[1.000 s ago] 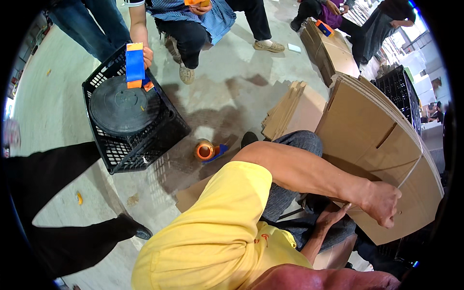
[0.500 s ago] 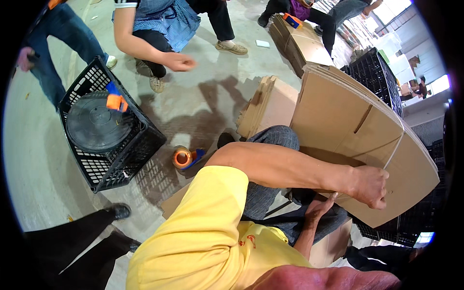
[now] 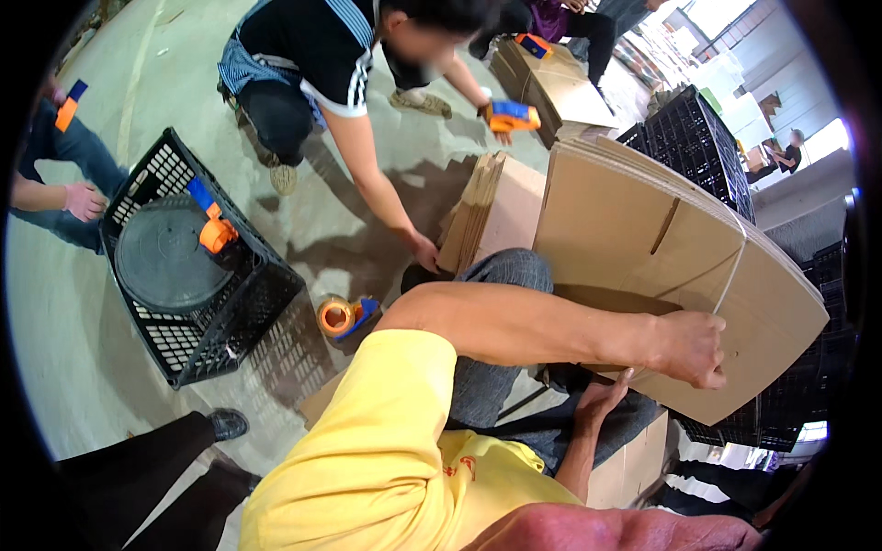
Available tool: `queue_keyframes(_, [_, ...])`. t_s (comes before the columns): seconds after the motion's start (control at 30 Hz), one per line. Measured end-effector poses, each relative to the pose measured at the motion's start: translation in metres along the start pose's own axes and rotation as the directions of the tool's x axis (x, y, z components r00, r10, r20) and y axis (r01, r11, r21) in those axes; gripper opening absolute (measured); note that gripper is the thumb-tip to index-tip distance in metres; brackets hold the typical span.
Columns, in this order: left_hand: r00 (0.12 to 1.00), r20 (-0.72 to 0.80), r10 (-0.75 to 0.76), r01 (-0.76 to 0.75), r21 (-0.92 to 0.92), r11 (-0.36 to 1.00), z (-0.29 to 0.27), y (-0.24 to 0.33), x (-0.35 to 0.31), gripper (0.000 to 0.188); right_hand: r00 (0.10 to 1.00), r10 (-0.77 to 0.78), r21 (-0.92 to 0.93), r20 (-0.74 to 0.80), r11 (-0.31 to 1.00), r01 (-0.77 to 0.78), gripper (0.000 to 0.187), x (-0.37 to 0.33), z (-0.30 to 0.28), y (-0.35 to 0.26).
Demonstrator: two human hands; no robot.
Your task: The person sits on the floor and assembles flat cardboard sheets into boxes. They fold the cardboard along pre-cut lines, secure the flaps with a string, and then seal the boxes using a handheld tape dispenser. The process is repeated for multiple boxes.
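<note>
My left hand [image 3: 689, 349] is closed in a fist on a white tying string [image 3: 732, 271] that runs over a bundle of flattened cardboard boxes [image 3: 602, 216]. The bundle leans at a tilt beside my knees. My left arm, in a yellow sleeve, reaches across to the right. Below and left of that fist, my right hand [image 3: 602, 401] is at the bundle's lower edge. One of its digits points up against the cardboard. Its other fingers are mostly hidden, so whether it grips the string does not show.
A tape dispenser [image 3: 340, 317] lies on the floor at my left, near a black crate [image 3: 230, 312] with a round black lid and another dispenser [image 3: 218, 232]. A co-worker [image 3: 363, 174] bends over a smaller cardboard stack [image 3: 501, 207]. Black crates [image 3: 703, 151] stand behind the bundle.
The co-worker has leaned forward and reached one hand down beside the smaller cardboard stack; a tape dispenser now shows by the other hand. My hands keep nearly the same place on the bundle.
</note>
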State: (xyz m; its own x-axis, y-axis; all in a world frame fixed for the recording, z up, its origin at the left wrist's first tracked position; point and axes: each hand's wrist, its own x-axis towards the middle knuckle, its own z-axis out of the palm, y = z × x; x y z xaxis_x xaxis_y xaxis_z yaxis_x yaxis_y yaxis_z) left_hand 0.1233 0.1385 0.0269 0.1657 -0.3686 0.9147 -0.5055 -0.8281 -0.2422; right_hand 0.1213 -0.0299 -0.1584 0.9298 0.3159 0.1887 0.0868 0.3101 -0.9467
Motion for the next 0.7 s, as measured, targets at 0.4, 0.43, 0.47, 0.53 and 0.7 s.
queue_keyframes(0.4, [1.0,0.02,0.002,-0.002,0.038,0.999,0.02,0.0,-0.009,0.014,0.998,0.067,0.021,-0.021,0.998,-0.067,0.068,0.004,-0.01,0.009])
queue_keyframes(0.43, [0.999,0.041,0.001,-0.002,0.045,0.999,0.027,0.004,-0.011,0.013,0.993,0.095,-0.001,-0.068,0.995,-0.095,0.067,0.005,-0.018,0.012])
queue_keyframes(0.47, [0.996,0.086,-0.006,0.001,0.057,0.998,0.034,0.007,-0.013,0.012,0.994,0.094,0.011,-0.062,0.996,-0.094,0.067,0.008,-0.024,0.016])
queue_keyframes(0.53, [0.996,0.089,-0.009,0.003,0.065,0.998,0.049,0.015,-0.017,0.011,0.997,0.077,0.04,0.001,0.996,-0.077,0.067,0.013,-0.043,0.024])
queue_keyframes(0.7, [0.995,0.092,-0.025,0.02,0.06,0.998,0.078,0.023,-0.02,0.009,0.998,0.052,0.105,-0.027,0.993,-0.049,0.057,0.029,-0.081,0.044])
